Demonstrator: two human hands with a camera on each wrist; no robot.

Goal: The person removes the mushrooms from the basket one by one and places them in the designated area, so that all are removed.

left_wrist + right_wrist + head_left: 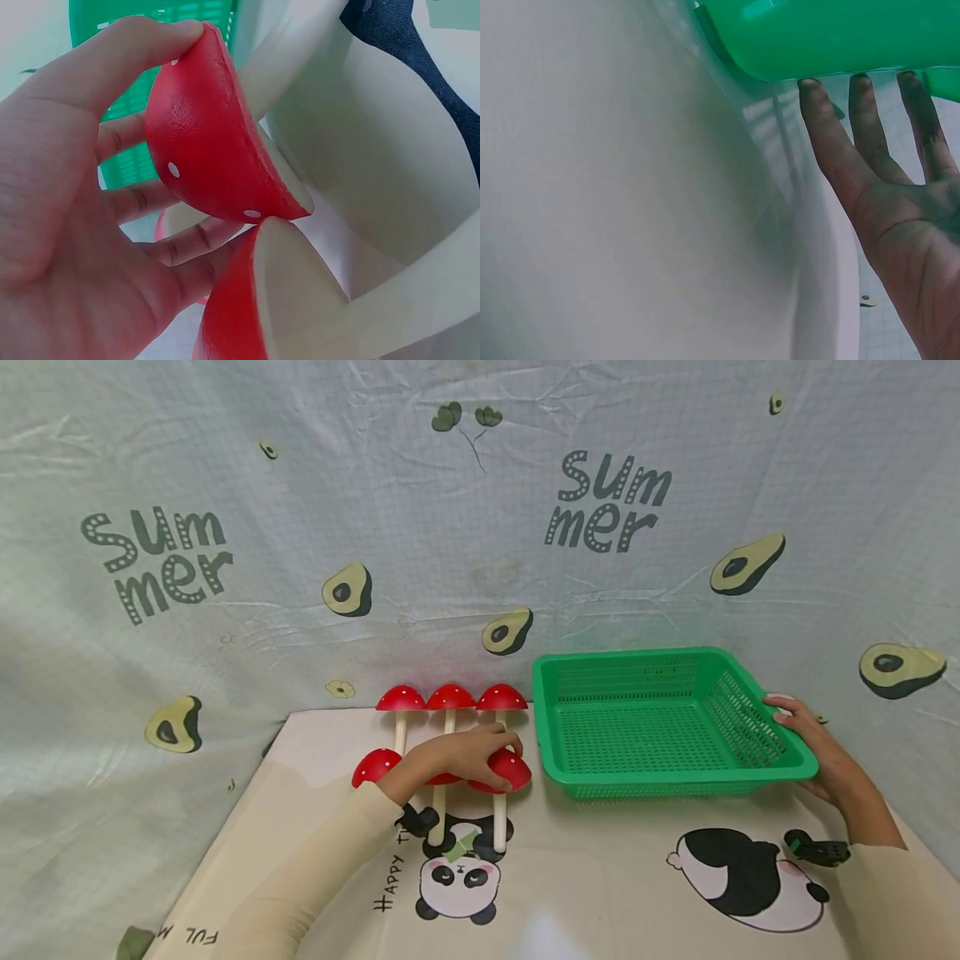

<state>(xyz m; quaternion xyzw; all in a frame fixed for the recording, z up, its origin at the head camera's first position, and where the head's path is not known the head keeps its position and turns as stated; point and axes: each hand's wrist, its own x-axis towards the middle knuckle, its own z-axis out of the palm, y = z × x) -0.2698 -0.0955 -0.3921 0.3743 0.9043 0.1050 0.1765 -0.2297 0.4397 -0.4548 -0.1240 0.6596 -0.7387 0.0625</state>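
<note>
My left hand (pixel 480 758) holds a toy mushroom by its red, white-dotted cap (pixel 214 127), thumb on one side and fingers behind. Its pale stem (pixel 500 827) points toward me. A second mushroom cap (pixel 232 300) lies close below those fingers in the left wrist view. Behind stands a row of three red mushroom caps (pixel 452 697), and another cap (pixel 377 766) shows left of my wrist. At the right side of the green basket (pixel 678 777), my right hand (pixel 821 747) touches the rim. Its visible fingers are fairly straight in the right wrist view, fingertips against the green plastic.
The basket has slotted walls and stands right of the mushrooms, near a pale hanging cloth (pixel 450 527) at the back. A cream tablecloth (pixel 600 868) with printed pandas covers the table. Cloth also hangs along the left and right sides.
</note>
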